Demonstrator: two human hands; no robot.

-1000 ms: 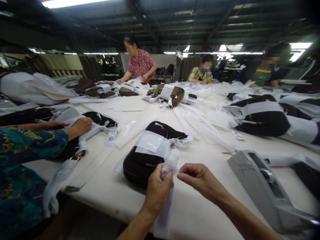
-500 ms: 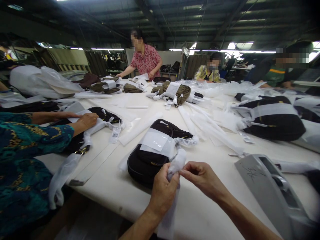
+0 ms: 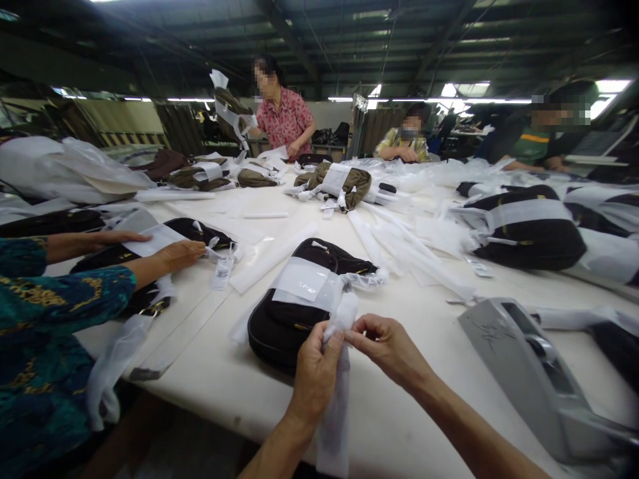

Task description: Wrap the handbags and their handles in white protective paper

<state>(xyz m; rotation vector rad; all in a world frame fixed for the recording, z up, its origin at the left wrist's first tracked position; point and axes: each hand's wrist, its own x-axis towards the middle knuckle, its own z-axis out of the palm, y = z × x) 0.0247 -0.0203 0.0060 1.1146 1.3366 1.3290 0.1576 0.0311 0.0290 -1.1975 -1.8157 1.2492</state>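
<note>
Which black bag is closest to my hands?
The black bag straight ahead, just beyond your left hand; the other black bags lie farther off, left and right.

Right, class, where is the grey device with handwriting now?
In the head view, the grey device sits on the white table at the lower right, to the right of the person's right hand.

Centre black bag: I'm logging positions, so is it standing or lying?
Lying: the black bag has its broad face upward on the white table.
</note>
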